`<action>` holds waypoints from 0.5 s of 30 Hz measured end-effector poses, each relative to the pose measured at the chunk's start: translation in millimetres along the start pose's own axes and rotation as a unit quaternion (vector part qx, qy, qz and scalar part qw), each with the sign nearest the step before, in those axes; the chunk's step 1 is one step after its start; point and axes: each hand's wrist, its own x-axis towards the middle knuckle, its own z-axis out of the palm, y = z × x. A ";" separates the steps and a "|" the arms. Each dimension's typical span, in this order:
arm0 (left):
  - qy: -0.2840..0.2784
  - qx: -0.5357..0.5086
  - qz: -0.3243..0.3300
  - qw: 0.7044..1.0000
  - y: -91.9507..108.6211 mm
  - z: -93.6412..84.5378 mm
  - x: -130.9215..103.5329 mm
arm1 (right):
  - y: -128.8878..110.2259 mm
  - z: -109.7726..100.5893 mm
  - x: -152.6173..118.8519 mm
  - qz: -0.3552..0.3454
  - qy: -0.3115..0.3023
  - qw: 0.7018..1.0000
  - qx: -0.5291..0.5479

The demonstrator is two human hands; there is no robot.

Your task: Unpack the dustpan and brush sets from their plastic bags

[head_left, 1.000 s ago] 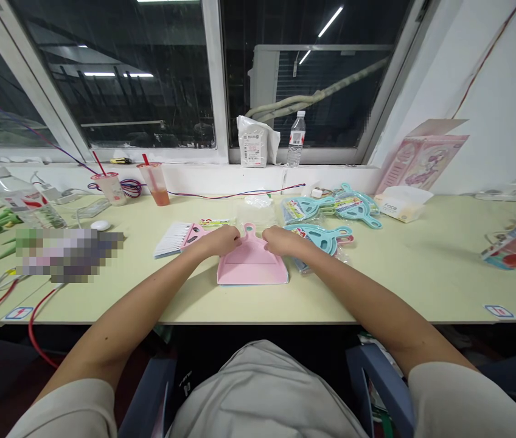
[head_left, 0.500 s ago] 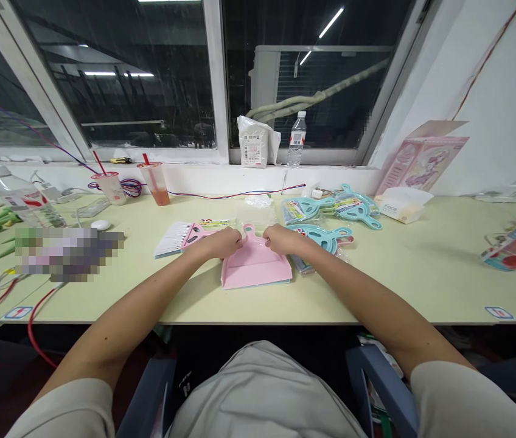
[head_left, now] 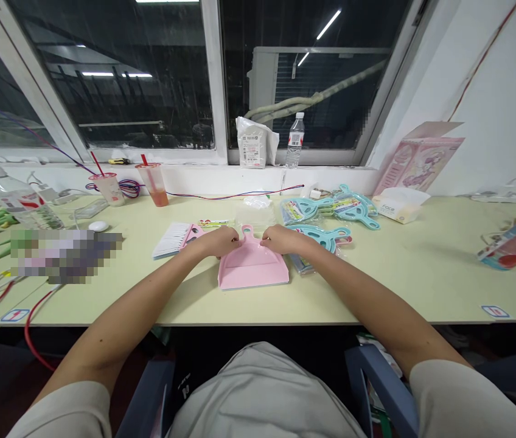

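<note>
A pink dustpan lies at the middle of the table, its wide lip toward me and its handle pointing away. My left hand is closed on the dustpan's upper left corner. On the upper right corner, my right hand grips it the same way. Left of my left hand lies a pink brush with white bristles, its handle partly hidden by that hand. Just right of my right hand is a wrapped blue dustpan set, partly covered by my forearm.
More wrapped blue sets lie at the back right, near a tissue pack and a pink box. Two cups with red straws stand at the back left. A bottle stands on the sill.
The whole view has shifted very slightly. Both hands keep their hold on the pink dustpan, whose front edge looks slightly changed in tilt.
</note>
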 end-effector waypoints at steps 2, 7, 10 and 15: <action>0.015 -0.011 -0.009 1.000 0.7 -2.5 -1.5 | 3.0 -11.9 -3.8 0.006 0.048 0.998 0.026; 0.162 0.047 -0.037 0.985 2.5 -4.2 -0.9 | 46.8 -55.7 -13.3 0.029 0.209 0.974 0.084; 0.215 0.079 -0.039 0.973 3.7 -2.8 1.2 | 89.2 -69.7 -12.8 0.094 0.177 0.979 0.029; 0.244 0.132 -0.010 0.961 6.0 -0.2 3.3 | 141.9 -73.8 -10.9 0.198 0.029 0.979 -0.038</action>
